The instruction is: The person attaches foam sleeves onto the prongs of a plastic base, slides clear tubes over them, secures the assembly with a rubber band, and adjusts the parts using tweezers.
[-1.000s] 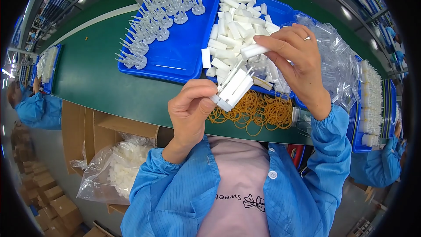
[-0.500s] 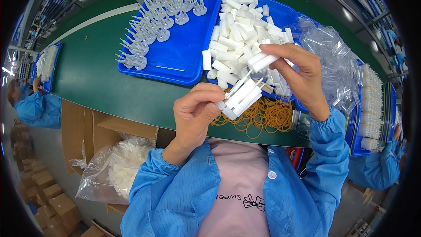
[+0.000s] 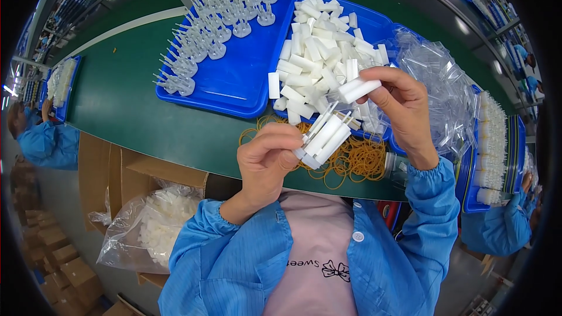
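My left hand [image 3: 266, 158] is closed on the base of a clear plastic pronged holder [image 3: 308, 157]. White foam pieces sit on some of its prongs, while other prongs stand bare, pointing up and right. Between thumb and fingers, my right hand [image 3: 401, 105] pinches a single white foam piece [image 3: 358, 89], just above the prong tips and apart from them. Behind the hands, a heap of loose white foam pieces [image 3: 313, 52] fills a blue tray [image 3: 374, 16]. Brown rubber bands [image 3: 354, 161] lie on the green table below the held holder.
A blue tray [image 3: 234, 90] at the left bears several upright pronged holders [image 3: 219, 29]. Clear plastic sleeves [image 3: 439, 82] pile up at right, beside a tray of white assemblies [image 3: 490, 140]. A cardboard box [image 3: 140, 167] with a bag of white pieces [image 3: 161, 222] stands below the table's edge.
My right hand, with the foam piece, has shifted slightly right and down, and the piece has turned a little. The left hand and holder have moved slightly right and down.
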The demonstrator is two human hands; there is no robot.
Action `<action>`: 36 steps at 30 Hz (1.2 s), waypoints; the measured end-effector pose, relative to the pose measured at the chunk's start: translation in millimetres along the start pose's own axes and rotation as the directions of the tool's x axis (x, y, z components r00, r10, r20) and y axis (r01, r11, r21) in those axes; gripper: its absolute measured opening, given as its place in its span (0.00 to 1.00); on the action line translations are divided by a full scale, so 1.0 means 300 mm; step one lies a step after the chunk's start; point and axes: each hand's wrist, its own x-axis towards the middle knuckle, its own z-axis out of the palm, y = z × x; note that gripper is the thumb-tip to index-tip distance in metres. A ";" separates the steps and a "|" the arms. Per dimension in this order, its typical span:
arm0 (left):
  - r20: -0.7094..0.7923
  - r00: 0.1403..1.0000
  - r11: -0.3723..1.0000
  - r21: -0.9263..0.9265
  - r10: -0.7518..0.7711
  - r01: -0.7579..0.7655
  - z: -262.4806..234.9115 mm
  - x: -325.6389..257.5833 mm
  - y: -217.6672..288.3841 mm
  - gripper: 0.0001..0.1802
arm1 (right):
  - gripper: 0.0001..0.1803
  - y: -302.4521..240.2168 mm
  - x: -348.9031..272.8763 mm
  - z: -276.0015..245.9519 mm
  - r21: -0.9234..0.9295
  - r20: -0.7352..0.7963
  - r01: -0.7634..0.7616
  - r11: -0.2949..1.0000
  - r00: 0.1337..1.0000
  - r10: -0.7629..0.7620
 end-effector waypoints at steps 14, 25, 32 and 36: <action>0.045 0.972 0.945 -0.227 -0.229 0.233 0.001 0.001 0.003 0.09 | 0.11 -0.005 -0.007 -0.035 0.061 0.123 -0.081 0.995 0.990 0.073; 0.165 0.985 0.979 0.203 -0.050 0.016 0.007 0.029 0.038 0.09 | 0.15 -0.015 -0.019 -0.061 0.333 0.218 -0.415 0.846 0.907 0.360; 0.342 0.939 0.897 0.419 -0.016 -0.138 -0.005 0.064 0.057 0.11 | 0.12 -0.050 -0.018 -0.054 0.202 0.160 -0.378 0.903 0.923 0.350; 0.480 0.871 0.726 0.560 0.110 -0.400 0.017 0.080 0.073 0.12 | 0.12 -0.059 -0.012 -0.055 0.153 0.165 -0.432 0.889 0.898 0.408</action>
